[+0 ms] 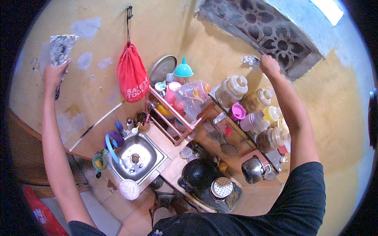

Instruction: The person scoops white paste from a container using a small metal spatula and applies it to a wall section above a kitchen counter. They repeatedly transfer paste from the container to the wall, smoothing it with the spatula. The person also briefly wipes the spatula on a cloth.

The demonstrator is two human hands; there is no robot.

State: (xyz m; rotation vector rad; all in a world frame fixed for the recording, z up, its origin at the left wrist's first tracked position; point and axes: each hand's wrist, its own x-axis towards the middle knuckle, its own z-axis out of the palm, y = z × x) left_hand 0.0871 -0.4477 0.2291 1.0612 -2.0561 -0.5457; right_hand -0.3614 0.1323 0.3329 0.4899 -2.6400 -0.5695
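My left hand (56,75) is raised at the far left, its fingers wrapped round the handle of a wide putty knife (62,48). The broad blade points up, smeared with grey-white filler. Farther right, my right hand (270,66) grips a smaller putty knife (251,60) whose blade points left and carries a whitish lump. It is close to the yellow wall (220,51), just below the vent blocks; whether it touches cannot be made out. Several pale filler patches (84,61) mark the wall near my left hand.
A red drawstring bag (132,74) hangs from a hook. Below lie a steel sink (136,159), a pink dish rack (179,137) with a plastic bag, and a stove with a black wok (199,173). Lidded jars (231,91) line a shelf under my right arm, above a kettle (254,170).
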